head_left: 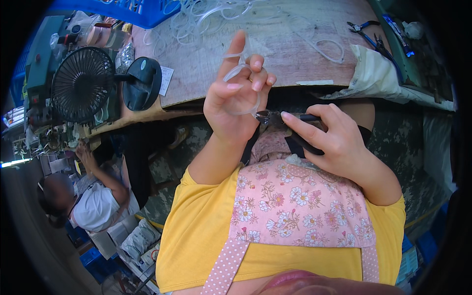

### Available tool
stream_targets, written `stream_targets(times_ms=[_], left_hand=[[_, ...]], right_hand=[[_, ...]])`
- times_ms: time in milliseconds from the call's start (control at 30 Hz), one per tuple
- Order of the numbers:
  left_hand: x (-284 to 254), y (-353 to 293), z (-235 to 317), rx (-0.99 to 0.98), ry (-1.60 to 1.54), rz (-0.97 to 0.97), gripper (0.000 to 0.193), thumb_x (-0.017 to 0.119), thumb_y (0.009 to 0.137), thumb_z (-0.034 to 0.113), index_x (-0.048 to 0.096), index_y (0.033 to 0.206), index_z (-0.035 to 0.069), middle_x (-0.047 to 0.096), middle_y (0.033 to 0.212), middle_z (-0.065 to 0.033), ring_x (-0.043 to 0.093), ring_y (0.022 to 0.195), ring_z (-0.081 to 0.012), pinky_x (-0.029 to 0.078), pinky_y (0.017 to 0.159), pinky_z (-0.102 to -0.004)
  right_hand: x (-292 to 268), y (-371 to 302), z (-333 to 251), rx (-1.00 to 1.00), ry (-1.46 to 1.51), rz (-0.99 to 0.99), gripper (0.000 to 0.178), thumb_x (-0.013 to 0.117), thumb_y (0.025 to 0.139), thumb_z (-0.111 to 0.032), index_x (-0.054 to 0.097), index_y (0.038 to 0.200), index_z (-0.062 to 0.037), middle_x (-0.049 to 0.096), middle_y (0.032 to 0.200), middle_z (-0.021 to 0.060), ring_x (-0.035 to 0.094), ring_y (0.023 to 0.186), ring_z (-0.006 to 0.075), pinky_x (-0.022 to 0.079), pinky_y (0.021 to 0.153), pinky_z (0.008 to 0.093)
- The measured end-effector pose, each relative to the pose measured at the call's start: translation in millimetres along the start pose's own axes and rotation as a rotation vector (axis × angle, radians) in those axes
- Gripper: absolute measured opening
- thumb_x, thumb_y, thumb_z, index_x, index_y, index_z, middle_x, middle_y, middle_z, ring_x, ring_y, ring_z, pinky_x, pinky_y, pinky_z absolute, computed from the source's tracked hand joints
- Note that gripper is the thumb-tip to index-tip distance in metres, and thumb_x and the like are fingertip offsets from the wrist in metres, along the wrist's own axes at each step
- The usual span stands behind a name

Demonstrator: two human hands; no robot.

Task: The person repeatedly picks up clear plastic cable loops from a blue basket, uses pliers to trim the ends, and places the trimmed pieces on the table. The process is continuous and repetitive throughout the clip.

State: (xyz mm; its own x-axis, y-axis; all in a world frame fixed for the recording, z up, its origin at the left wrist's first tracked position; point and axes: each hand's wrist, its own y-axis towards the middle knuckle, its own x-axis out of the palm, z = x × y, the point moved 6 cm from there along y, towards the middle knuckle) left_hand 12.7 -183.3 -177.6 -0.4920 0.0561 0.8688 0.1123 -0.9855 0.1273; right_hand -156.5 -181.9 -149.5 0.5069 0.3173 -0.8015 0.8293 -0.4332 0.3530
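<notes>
My left hand [234, 102] is raised over the near table edge, index finger stretched up and the other fingers curled. A thin, clear plastic ring [234, 73] loops around these fingers, and its lower end hangs beside the palm. Closed around the dark handles of a pair of cutting pliers [267, 116] is my right hand [339, 135]. The pliers' jaws point left and meet the lower part of the ring; whether they touch it or close on it I cannot tell.
More clear rings [211, 17] lie piled on the wooden table [295, 64], beside a blue crate [147, 14]. A black fan [82, 83] stands at the left. Other pliers [366, 34] and a white bag [371, 71] lie at the right. A co-worker [101, 206] sits at lower left.
</notes>
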Motion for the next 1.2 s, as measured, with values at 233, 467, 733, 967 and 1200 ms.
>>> stream_targets(times_ms=[233, 467, 733, 967, 1200], left_hand=[[-17.1, -13.3, -5.0, -0.504, 0.722, -0.046, 0.059, 0.042, 0.095, 0.035, 0.039, 0.139, -0.006, 0.054, 0.123, -0.0255, 0.059, 0.107, -0.0310, 0.043, 0.096, -0.0419], [4.1, 49.1, -35.4, 0.225, 2.031, -0.496, 0.040, 0.058, 0.091, 0.019, 0.053, 0.128, 0.004, 0.058, 0.123, -0.0138, 0.055, 0.114, -0.0314, 0.044, 0.097, -0.0367], [-11.3, 97.9, -54.1, 0.532, 2.127, -0.804, 0.018, 0.053, 0.082, 0.003, 0.057, 0.099, 0.003, 0.062, 0.101, -0.0133, 0.058, 0.102, -0.0302, 0.048, 0.087, -0.0381], [-34.5, 44.6, 5.5, 0.145, 1.633, 0.003, 0.052, 0.057, 0.091, 0.021, 0.035, 0.137, 0.009, 0.051, 0.100, -0.0121, 0.053, 0.079, -0.0204, 0.049, 0.075, -0.0379], [-16.0, 10.2, 5.9, 0.094, 0.283, 0.097, 0.057, 0.044, 0.089, 0.036, 0.033, 0.140, 0.012, 0.051, 0.107, -0.0142, 0.054, 0.075, -0.0187, 0.053, 0.081, -0.0378]], right_hand=[[-14.0, -18.5, 12.3, 0.117, 0.800, -0.161, 0.069, 0.070, 0.068, -0.009, 0.052, 0.136, -0.0098, 0.054, 0.109, 0.0126, 0.056, 0.093, 0.0239, 0.047, 0.082, 0.0317], [-16.3, -26.3, 17.9, 0.233, 0.890, -0.141, 0.074, 0.071, 0.071, -0.013, 0.045, 0.140, -0.0064, 0.052, 0.116, 0.0129, 0.054, 0.101, 0.0219, 0.045, 0.089, 0.0319], [-16.9, -45.9, 26.8, 0.271, 0.965, -0.070, 0.076, 0.071, 0.073, -0.020, 0.041, 0.141, -0.0025, 0.051, 0.120, 0.0131, 0.052, 0.106, 0.0213, 0.042, 0.093, 0.0310], [9.2, -42.6, 46.0, 0.467, 1.384, -0.030, 0.091, 0.068, 0.078, -0.031, 0.020, 0.150, -0.0043, 0.046, 0.122, 0.0091, 0.050, 0.101, 0.0160, 0.042, 0.091, 0.0294], [2.0, -15.6, 34.2, 0.308, 0.517, 0.078, 0.089, 0.075, 0.068, -0.015, 0.034, 0.147, -0.0131, 0.049, 0.115, 0.0161, 0.055, 0.093, 0.0273, 0.047, 0.082, 0.0337]])
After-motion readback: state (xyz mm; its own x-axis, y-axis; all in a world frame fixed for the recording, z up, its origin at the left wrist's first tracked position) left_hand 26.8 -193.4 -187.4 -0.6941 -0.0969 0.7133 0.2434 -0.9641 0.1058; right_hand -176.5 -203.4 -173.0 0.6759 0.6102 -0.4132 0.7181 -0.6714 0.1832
